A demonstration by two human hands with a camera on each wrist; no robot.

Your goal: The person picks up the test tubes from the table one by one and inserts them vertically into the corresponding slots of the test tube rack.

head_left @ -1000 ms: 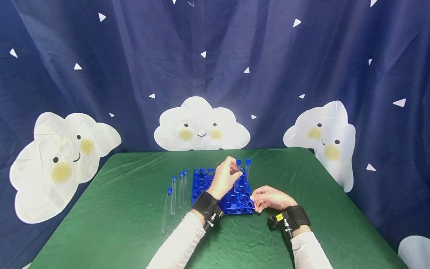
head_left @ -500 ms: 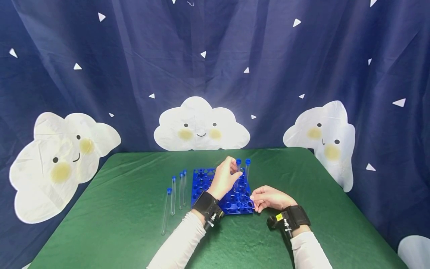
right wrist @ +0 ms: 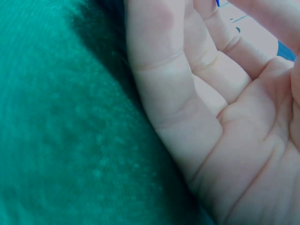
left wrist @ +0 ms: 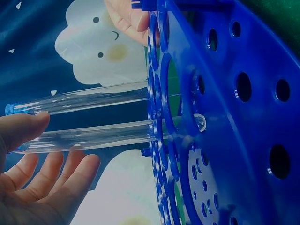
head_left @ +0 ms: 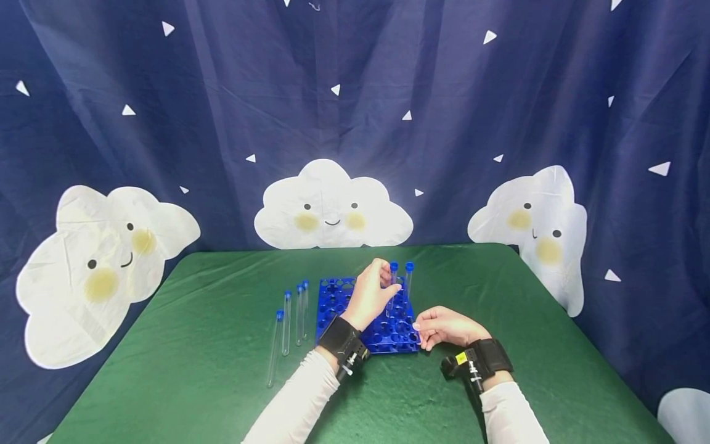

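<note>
A blue test tube rack [head_left: 333, 302] stands on the green table [head_left: 194, 370]. Two clear tubes with blue caps stand upright in its far right holes. My left hand [head_left: 388, 280] pinches the nearer tube [head_left: 394, 269] near its top. In the left wrist view the thumb [left wrist: 26, 126] lies on that tube [left wrist: 103, 136], which passes through the rack [left wrist: 243, 140], with the other fingers straighter below it. The second tube [head_left: 409, 280] stands free beside it. My right hand [head_left: 417, 330] grips the rack's front right corner, its fingers [left wrist: 129, 18] curled over the edge.
Several more capped tubes [head_left: 286, 320] lie side by side on the cloth left of the rack. A dark blue curtain with white clouds [head_left: 333, 206] hangs behind the table. The right wrist view shows only my palm [right wrist: 225, 93] and green cloth [right wrist: 61, 140].
</note>
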